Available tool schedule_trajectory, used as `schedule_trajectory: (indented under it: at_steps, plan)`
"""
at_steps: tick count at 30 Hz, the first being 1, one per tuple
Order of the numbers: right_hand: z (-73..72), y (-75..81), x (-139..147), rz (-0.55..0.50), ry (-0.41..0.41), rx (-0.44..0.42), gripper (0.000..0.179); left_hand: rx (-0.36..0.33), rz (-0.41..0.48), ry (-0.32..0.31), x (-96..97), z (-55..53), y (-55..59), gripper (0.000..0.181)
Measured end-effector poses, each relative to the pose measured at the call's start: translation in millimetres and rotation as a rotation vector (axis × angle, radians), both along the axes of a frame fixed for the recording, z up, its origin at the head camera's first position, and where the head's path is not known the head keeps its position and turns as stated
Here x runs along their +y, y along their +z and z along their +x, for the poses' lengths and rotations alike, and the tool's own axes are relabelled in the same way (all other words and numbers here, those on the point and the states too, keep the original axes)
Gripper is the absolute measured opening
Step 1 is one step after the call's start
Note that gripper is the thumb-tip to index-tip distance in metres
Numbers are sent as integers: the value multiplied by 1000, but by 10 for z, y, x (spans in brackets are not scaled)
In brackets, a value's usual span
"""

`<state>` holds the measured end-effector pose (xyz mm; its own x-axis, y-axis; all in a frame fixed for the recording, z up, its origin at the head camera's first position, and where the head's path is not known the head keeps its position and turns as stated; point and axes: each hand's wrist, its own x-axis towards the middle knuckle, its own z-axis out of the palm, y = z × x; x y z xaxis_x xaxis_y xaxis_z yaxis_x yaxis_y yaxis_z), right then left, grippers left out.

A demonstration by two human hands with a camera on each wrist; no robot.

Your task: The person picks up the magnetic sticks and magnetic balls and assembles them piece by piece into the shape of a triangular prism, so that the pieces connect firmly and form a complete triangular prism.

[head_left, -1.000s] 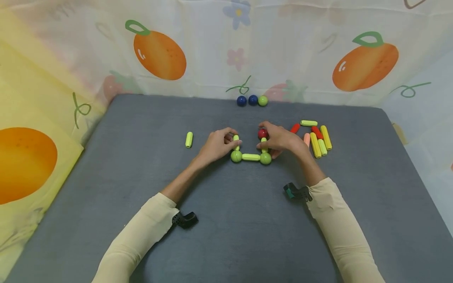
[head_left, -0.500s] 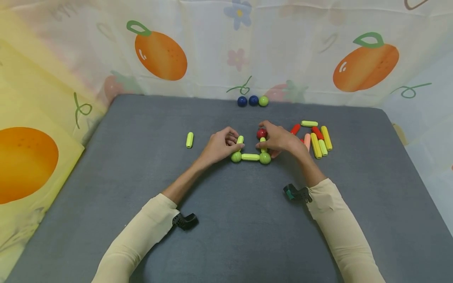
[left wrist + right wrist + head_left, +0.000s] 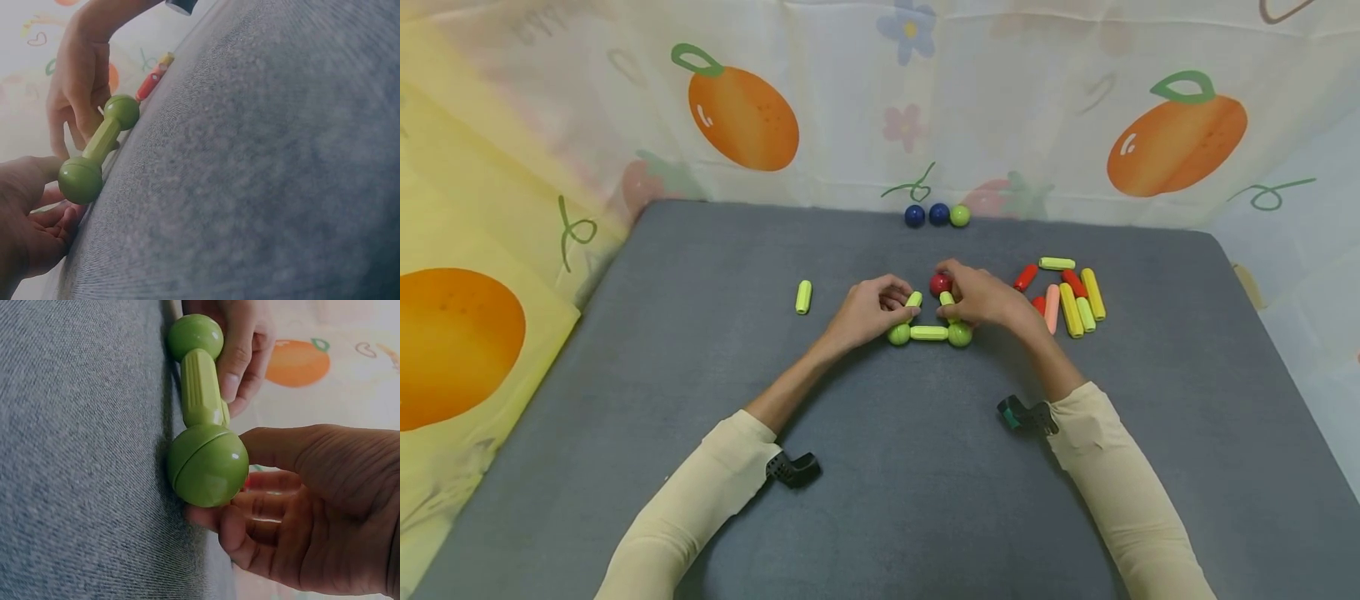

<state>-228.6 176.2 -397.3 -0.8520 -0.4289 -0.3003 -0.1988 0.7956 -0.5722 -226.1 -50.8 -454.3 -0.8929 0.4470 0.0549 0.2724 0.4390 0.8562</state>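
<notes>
Two green balls, a left one [image 3: 898, 334] and a right one [image 3: 959, 335], are joined by a light-green rod [image 3: 928, 332] on the table. From each ball another rod points away from the person, leaning inward. My left hand [image 3: 871, 310] pinches the left rod [image 3: 914, 300] between thumb and fingers. With thumb and fingers my right hand [image 3: 985, 298] holds the right rod [image 3: 947, 300], whose far end carries a red ball [image 3: 940, 284]. In the left wrist view, the joined balls and connecting rod [image 3: 102, 140] lie between the hands. Part of each side rod is hidden by fingers.
A loose light-green rod [image 3: 803, 297] lies left of the left hand. Several red, pink, yellow and green rods [image 3: 1071, 310] are grouped beyond the right hand. Two blue balls [image 3: 914, 217] and a green ball [image 3: 959, 216] line the back edge, near a patterned cloth.
The left rod has swung from nearly straight to leaning right. The right rod and its red ball have swung left with my right hand, bringing the far ends closer together.
</notes>
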Motion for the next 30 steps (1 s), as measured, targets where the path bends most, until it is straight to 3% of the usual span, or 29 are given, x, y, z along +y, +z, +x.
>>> schedule_trajectory:
  at_steps: [8, 19, 22, 26, 30]
  plan:
    - [2, -19, -39, 14, 78, 52, 68, 30, 18, -51, 2, -16, -19, 24]
    - [-10, -28, -10, 12, 70, 12, 70, 21, -8, -76, -3, -33, -14, 27]
    - [-7, -27, 11, -3, 58, 9, 68, -11, -49, -143, -57, -74, 21, 33]
    - [-5, -35, 17, -20, 61, 24, 65, -51, -143, -302, -221, -129, 100, 38]
    - [-10, -38, 2, -20, 67, 38, 62, 2, -196, -401, -347, -130, 112, 41]
